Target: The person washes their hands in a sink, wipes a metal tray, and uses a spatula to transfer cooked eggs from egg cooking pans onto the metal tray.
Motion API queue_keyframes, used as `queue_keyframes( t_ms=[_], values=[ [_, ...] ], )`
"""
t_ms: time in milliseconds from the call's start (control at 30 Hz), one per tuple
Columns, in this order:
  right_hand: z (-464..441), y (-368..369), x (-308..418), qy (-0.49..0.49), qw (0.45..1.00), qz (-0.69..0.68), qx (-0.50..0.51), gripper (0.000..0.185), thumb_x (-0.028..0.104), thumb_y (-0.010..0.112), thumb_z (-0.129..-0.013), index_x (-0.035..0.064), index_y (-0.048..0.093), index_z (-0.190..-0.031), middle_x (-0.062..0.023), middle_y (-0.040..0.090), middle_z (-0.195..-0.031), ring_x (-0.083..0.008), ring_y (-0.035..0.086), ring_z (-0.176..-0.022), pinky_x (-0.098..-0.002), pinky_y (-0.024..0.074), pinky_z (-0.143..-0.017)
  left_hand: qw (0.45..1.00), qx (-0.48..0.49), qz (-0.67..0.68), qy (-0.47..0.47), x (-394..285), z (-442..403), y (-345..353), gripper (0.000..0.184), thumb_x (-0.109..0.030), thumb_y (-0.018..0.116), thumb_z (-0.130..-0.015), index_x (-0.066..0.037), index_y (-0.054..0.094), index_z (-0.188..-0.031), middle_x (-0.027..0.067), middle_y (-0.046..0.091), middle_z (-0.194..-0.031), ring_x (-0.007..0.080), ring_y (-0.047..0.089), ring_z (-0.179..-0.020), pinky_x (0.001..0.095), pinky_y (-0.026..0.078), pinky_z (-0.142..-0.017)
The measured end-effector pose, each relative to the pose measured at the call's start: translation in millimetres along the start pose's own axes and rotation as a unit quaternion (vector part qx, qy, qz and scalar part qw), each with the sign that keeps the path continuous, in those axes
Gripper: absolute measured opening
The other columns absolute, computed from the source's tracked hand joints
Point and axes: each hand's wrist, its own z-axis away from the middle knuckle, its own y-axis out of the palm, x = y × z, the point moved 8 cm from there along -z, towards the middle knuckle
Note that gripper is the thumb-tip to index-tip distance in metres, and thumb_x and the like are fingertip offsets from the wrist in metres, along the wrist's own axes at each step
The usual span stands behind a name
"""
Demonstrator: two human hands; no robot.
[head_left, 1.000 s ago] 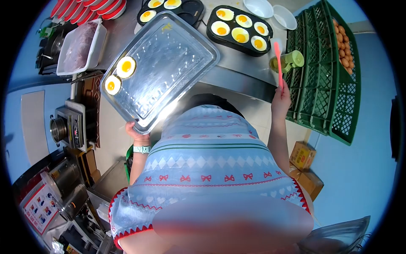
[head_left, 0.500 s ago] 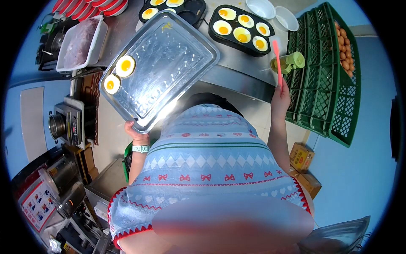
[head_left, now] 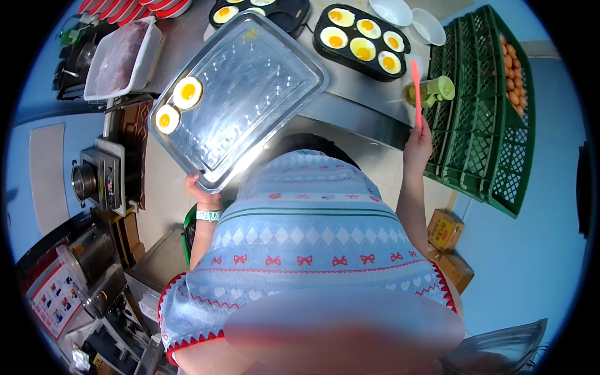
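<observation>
My left hand (head_left: 203,192) is closed on the near corner of a metal tray (head_left: 250,103), which is tilted over the counter's front edge. Two fried eggs (head_left: 187,92) lie near the tray's left side, and a small yellow scrap sticks near its far corner. My right hand (head_left: 417,150) grips a slim pink-handled utensil (head_left: 417,94), held upright; its pale head is too unclear to name. Just behind the utensil stands a green-lidded jug (head_left: 437,89) with yellowish liquid. A black egg pan (head_left: 345,57) with eggs in its round wells sits beyond.
A second egg pan (head_left: 290,19) stands behind the tray. Two white bowls (head_left: 428,28) are at the back. Stacked green crates (head_left: 469,119) rise on the right, with brown eggs (head_left: 514,78) inside. A white tub (head_left: 145,62) with a plastic-wrapped load stands left.
The view has shifted slightly, so the counter items appear a little further right. Both hands keep their holds on the tray and the pink-handled utensil; the eggs stay put on the tray.
</observation>
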Motion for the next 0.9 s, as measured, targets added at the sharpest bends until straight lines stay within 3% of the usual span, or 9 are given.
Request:
queue_keyframes(
  t_ms=[333,367,433,500,567,633,700,833,900],
  values=[
    [4.4,-2.9,-2.5,0.11,0.993,-0.036,-0.011,0.031,0.014,0.047,-0.095,0.0037,0.054,-0.124,-0.0022,0.057,-0.082,-0.0094,0.052,-0.07,-0.0235,0.0447,-0.067,0.999,0.024,0.008,-0.028,-16.7,-3.9,14.3,0.061,-0.022,0.052,-0.061,0.002,0.052,-0.117,0.015,0.061,-0.107,0.0333,0.059,-0.098,0.0435,0.049,-0.089],
    [-4.0,-14.2,7.6,0.0,0.998,0.057,-0.032,0.03,0.017,0.048,-0.095,0.0038,0.056,-0.122,-0.0077,0.063,-0.086,-0.0118,0.057,-0.073,-0.0261,0.0467,-0.067,0.999,0.029,0.006,-0.032,-18.2,-6.5,17.6,0.061,-0.022,0.052,-0.061,0.002,0.052,-0.117,0.015,0.061,-0.107,0.0333,0.059,-0.098,0.0435,0.049,-0.089],
    [-4.2,-40.0,78.2,-0.049,0.977,0.209,-0.006,0.03,0.019,0.048,-0.095,0.0045,0.057,-0.12,-0.0154,0.065,-0.097,-0.0207,0.064,-0.077,-0.03,0.0492,-0.071,0.998,0.047,-0.001,-0.041,-23.5,-10.0,22.0,0.064,-0.022,0.053,-0.06,0.002,0.051,-0.119,0.0158,0.061,-0.109,0.0341,0.059,-0.1,0.0447,0.048,-0.09],
    [11.4,-62.6,168.7,-0.135,0.908,0.397,0.008,0.029,0.016,0.048,-0.093,0.0052,0.057,-0.118,-0.0184,0.063,-0.095,-0.0299,0.063,-0.078,-0.0359,0.0505,-0.068,0.997,0.053,-0.007,-0.047,-29.9,-15.0,22.3,0.065,-0.022,0.053,-0.06,0.002,0.05,-0.12,0.0168,0.06,-0.11,0.0352,0.059,-0.1,0.0464,0.049,-0.089],
    [39.0,-65.3,240.9,-0.153,0.861,0.483,0.043,0.028,0.009,0.049,-0.09,0.0046,0.058,-0.115,-0.0171,0.06,-0.086,-0.033,0.061,-0.075,-0.0395,0.0499,-0.063,0.996,0.077,-0.018,-0.046,-35.7,-15.8,36.7,0.065,-0.022,0.053,-0.06,0.002,0.05,-0.12,0.0179,0.06,-0.11,0.036,0.059,-0.099,0.0482,0.049,-0.089],
    [85.5,-61.3,294.8,-0.197,0.838,0.507,0.05,0.029,0.006,0.05,-0.086,0.0038,0.058,-0.113,-0.0138,0.058,-0.08,-0.031,0.059,-0.069,-0.04,0.0485,-0.058,0.992,0.117,-0.019,-0.053,-39.0,-18.9,41.7,0.068,-0.021,0.053,-0.059,0.002,0.048,-0.122,0.0189,0.06,-0.111,0.0369,0.059,-0.1,0.0502,0.05,-0.089],
    [119.9,-53.8,323.7,-0.212,0.751,0.618,0.094,0.037,0.006,0.056,-0.083,0.0075,0.058,-0.12,-0.0105,0.056,-0.087,-0.0234,0.059,-0.071,-0.0298,0.0484,-0.059,0.988,0.14,-0.046,-0.045,-45.6,-15.7,55.9,0.068,-0.028,0.055,-0.062,-0.002,0.048,-0.124,0.0154,0.058,-0.116,0.0346,0.056,-0.104,0.0462,0.046,-0.092],
    [166.0,-53.1,359.3,-0.243,0.747,0.618,0.034,0.037,0.007,0.058,-0.081,0.004,0.058,-0.118,-0.0065,0.054,-0.083,-0.0182,0.057,-0.068,-0.0272,0.0476,-0.056,0.982,0.17,-0.073,-0.04,-56.9,-28.4,51.6,0.07,-0.029,0.055,-0.062,-0.002,0.046,-0.126,0.0146,0.058,-0.116,0.034,0.055,-0.105,0.0467,0.046,-0.092],
    [172.0,-53.3,364.5,-0.229,0.734,0.637,0.06,0.039,0.005,0.059,-0.08,0.0024,0.057,-0.119,-0.0055,0.055,-0.085,-0.017,0.057,-0.069,-0.0272,0.0482,-0.056,0.978,0.191,-0.067,-0.049,-63.9,-37.7,46.1,0.062,-0.029,0.056,-0.063,-0.004,0.052,-0.12,0.0115,0.059,-0.113,0.032,0.056,-0.101,0.0449,0.046,-0.091]
  ],
)
